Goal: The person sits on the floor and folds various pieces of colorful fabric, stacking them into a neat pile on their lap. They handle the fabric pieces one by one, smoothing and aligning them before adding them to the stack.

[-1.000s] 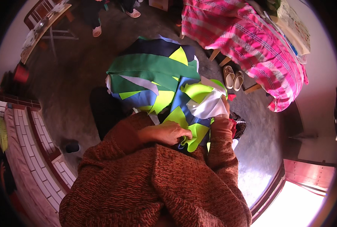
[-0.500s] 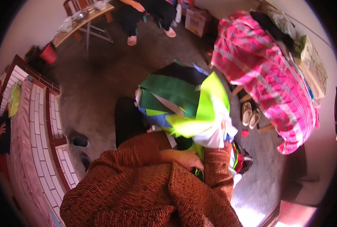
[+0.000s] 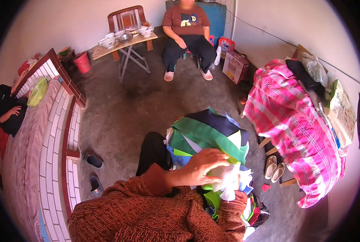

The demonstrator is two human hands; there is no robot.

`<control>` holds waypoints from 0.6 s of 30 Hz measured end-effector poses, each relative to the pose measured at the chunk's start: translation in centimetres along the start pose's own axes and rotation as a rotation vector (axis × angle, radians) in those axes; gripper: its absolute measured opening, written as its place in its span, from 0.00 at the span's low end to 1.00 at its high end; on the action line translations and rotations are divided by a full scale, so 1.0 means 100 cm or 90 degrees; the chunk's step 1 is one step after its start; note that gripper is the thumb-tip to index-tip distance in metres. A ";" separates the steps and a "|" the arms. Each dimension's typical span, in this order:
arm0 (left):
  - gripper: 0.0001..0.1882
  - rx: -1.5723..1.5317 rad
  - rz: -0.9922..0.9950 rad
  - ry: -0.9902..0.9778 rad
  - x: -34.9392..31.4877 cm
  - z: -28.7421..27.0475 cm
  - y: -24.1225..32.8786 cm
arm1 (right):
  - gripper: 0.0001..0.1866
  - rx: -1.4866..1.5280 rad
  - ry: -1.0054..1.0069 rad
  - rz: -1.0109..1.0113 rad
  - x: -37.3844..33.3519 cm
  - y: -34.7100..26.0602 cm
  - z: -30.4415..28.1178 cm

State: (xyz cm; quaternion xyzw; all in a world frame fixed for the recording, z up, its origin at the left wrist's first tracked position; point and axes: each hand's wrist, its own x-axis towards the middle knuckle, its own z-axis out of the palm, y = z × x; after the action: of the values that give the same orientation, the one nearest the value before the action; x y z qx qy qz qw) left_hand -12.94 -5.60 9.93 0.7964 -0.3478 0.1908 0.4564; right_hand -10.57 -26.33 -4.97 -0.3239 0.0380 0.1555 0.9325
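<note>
A pile of cloth pieces (image 3: 206, 135) in green, navy, blue and yellow rests on my lap. My left hand (image 3: 202, 164) reaches across from a rust knitted sleeve and lies on top of a white cloth piece (image 3: 228, 181), fingers curled over it and a light green piece. My right hand (image 3: 241, 199) is just below, mostly hidden under the white cloth, gripping the bundle from underneath. More colourful scraps hang beside my right knee.
A table under a pink plaid cover (image 3: 293, 117) stands close on my right, pale shoes (image 3: 274, 167) beneath it. A person (image 3: 186, 32) sits opposite beside a folding table with bowls (image 3: 125, 40). A tiled ledge (image 3: 52, 133) and another person (image 3: 4, 107) are on my left; dark slippers (image 3: 94, 161) lie on the concrete floor.
The view has tilted up, showing more of the room. My left hand has moved from the lower edge of the cloth up onto the white piece, which is now bunched between both hands.
</note>
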 end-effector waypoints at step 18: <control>0.12 0.007 -0.140 0.022 -0.031 0.017 -0.011 | 0.25 -0.051 -0.027 0.052 0.004 0.016 0.000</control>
State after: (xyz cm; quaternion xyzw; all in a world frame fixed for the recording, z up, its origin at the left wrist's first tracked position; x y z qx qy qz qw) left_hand -14.30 -5.54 6.45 0.8288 -0.2489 0.1552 0.4765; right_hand -10.66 -25.07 -5.99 -0.3558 0.0247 0.2017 0.9122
